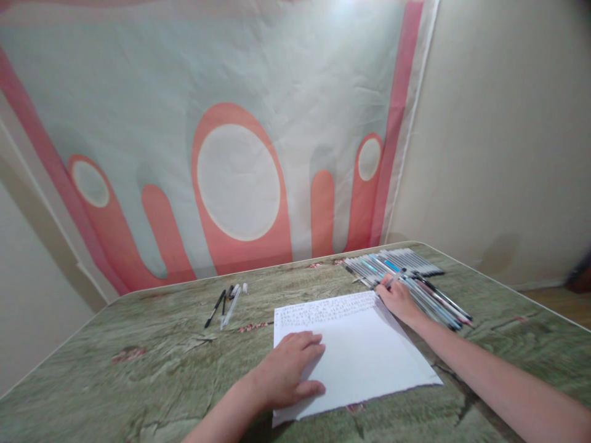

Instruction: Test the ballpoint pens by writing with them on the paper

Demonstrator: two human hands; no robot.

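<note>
A white sheet of paper [355,354] lies on the table, with several lines of small handwriting along its top. My left hand [290,369] rests flat on the sheet's left side, fingers stretched out. At the upper right corner of the sheet, my right hand [397,298] is closed around a pen [396,279], whose clear barrel slants up and to the right. The fingers hide the pen's tip. Just beyond and beside that hand, many pens and refills [413,261] lie in rows.
The table [184,369] has a green-brown wood-look surface. Left of the paper lie a black pen [215,309], a clear pen part [232,306] and a few small pieces. A printed backdrop [295,123] hangs behind the table, and a plain wall [498,154] stands at right.
</note>
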